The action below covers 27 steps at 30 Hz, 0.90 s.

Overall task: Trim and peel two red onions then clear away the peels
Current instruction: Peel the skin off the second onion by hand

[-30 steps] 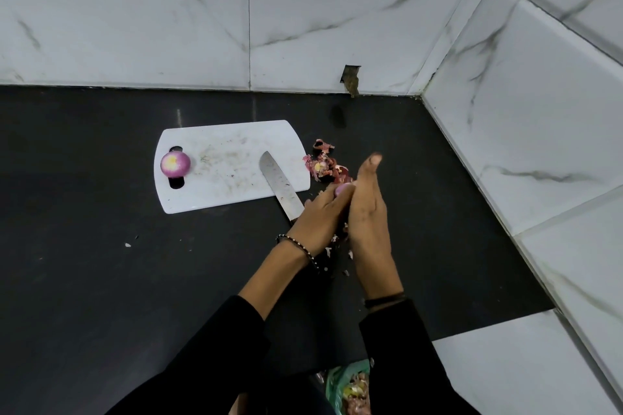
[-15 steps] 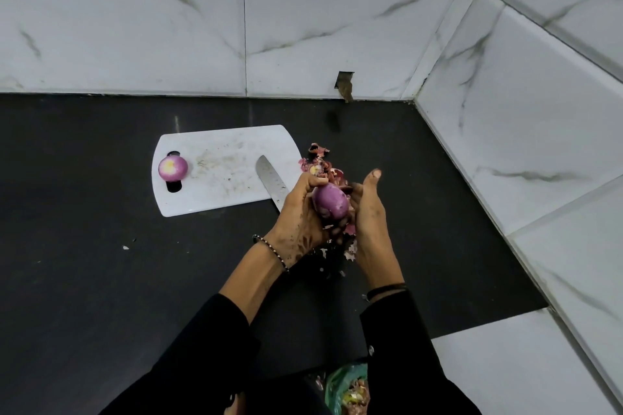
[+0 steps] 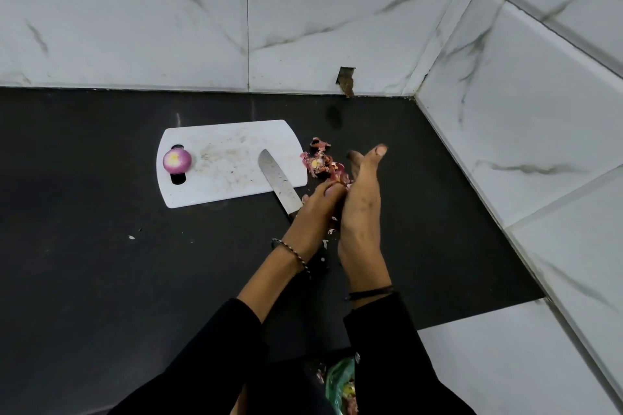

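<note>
One peeled red onion (image 3: 177,161) sits at the left end of the white cutting board (image 3: 232,141), over its handle hole. My left hand (image 3: 312,214) is low over the black counter with its fingers curled around the second onion, which is almost wholly hidden. My right hand (image 3: 362,202) stands edge-down against the left hand, fingers straight and pointing away from me. A heap of red onion peels (image 3: 320,162) lies on the counter just beyond both hands. Small peel scraps lie between my wrists.
A knife (image 3: 278,178) lies with its blade across the board's right corner, its handle under my left hand. A green bag (image 3: 340,381) holding scraps sits below the counter edge by my right sleeve. Marble walls close the back and right sides.
Half a second ago my left hand held the onion up in plain view. Both hands have since dropped to the counter and pressed together, hiding the onion.
</note>
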### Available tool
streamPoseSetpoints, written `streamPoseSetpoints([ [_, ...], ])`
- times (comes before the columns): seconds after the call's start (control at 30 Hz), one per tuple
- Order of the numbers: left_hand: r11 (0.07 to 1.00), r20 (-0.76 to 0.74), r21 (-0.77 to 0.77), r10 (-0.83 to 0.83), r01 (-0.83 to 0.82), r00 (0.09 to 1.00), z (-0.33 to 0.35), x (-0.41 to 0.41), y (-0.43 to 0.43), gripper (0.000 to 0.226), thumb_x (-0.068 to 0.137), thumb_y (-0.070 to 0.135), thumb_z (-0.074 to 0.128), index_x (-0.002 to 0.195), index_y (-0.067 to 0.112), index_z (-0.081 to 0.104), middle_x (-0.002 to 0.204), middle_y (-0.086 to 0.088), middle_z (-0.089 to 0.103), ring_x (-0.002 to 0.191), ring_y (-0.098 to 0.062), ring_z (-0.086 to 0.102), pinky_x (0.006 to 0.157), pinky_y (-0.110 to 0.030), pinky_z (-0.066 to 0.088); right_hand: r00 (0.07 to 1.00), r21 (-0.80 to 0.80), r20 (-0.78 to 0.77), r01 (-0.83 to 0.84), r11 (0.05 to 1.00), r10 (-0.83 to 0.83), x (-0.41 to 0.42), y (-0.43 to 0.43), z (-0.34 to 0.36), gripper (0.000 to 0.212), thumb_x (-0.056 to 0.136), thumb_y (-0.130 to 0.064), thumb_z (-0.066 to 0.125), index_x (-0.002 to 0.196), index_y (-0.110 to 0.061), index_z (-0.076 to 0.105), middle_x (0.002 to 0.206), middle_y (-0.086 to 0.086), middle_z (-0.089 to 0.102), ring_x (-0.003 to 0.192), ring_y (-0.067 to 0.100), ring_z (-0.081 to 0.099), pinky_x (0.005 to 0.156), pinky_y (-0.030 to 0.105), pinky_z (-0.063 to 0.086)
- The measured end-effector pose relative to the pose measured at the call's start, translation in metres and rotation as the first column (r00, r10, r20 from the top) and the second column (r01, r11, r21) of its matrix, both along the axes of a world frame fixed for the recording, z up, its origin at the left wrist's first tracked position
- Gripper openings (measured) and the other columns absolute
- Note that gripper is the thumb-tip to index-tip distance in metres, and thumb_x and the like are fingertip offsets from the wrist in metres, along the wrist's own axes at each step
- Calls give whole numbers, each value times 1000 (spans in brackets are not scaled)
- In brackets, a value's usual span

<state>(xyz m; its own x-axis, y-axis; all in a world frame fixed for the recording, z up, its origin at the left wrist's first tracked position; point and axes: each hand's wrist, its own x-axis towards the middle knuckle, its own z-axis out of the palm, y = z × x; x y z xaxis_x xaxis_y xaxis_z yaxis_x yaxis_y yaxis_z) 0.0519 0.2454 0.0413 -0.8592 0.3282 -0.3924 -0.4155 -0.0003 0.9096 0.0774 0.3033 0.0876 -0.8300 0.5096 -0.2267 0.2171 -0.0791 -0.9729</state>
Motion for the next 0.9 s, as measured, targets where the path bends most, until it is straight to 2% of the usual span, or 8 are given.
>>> streamPoseSetpoints([
  [0.07, 989, -158, -142, -54, 31, 986, -8, 10, 0, 90, 70, 87, 39, 145, 38, 43, 148, 0, 49, 145, -27, 31, 117, -51, 29, 998, -39, 17, 54, 998, -53, -3, -2, -3, 81, 90, -83, 14, 140, -34, 54, 89, -37, 67, 132, 15, 47, 120, 49, 24],
  [0.13, 991, -227, -137, -42, 11, 973, -10, 16, 0, 95, 73, 84, 34, 153, 33, 31, 152, 3, 45, 147, -23, 29, 119, -49, 26, 995, -88, 30, 101, 991, -98, -6, 2, -6, 73, 95, -77, 16, 128, -31, 62, 76, -33, 66, 118, 10, 54, 113, 39, 31],
  [0.2, 998, -210, -63, -5, -9, 978, -10, 19, 0, 81, 77, 81, 39, 146, 38, 42, 148, 5, 49, 143, -21, 35, 117, -49, 30, 996, -107, 3, 93, 990, -93, -8, 8, -9, 74, 97, -73, 17, 134, -25, 59, 109, -18, 67, 100, -2, 55, 97, 25, 38],
  [0.33, 995, -77, 99, 32, -24, 997, -3, 20, 0, 35, 92, 52, 48, 101, 32, 74, 118, -4, 69, 119, -23, 59, 101, -42, 48, 999, -77, -26, 35, 996, -37, -9, 15, -10, 76, 99, -69, 15, 140, -19, 54, 118, -12, 57, 86, -10, 49, 75, 14, 37],
  [0.47, 941, 156, 304, 102, -146, 982, 2, 13, -5, 39, 85, 45, 56, 106, 16, 70, 114, -15, 69, 103, -26, 66, 90, -44, 53, 999, -33, -44, 8, 999, -10, -8, 12, -9, 75, 97, -73, 15, 136, -24, 57, 110, -17, 55, 93, -7, 54, 85, 18, 45],
  [0.6, 877, 264, 456, 27, -149, 964, 6, 12, -9, 35, 97, 36, 41, 102, 9, 63, 81, -6, 72, 79, -20, 67, 76, -34, 53, 1000, 79, 4, -2, 997, 2, -12, 12, -14, 78, 94, -77, 10, 130, -30, 61, 130, -4, 56, 116, 13, 57, 100, 33, 45],
  [0.77, 812, 337, 558, -31, -173, 941, 18, 7, -11, 52, 93, 42, 44, 120, 0, 59, 104, -18, 67, 91, -27, 64, 92, -39, 53, 1000, 17, -8, 3, 1000, -3, -11, 30, -19, 83, 97, -73, 9, 136, -18, 58, 126, -3, 61, 104, 5, 59, 100, 29, 43],
  [0.9, 824, 308, 542, -13, -164, 951, 18, 1, -5, 44, 92, 42, 45, 110, 3, 56, 85, -12, 66, 68, -20, 64, 66, -28, 56, 1000, -7, -20, -10, 1000, 10, -17, 37, -9, 82, 98, -71, 9, 138, -17, 56, 136, 1, 61, 120, 15, 57, 101, 30, 42],
])
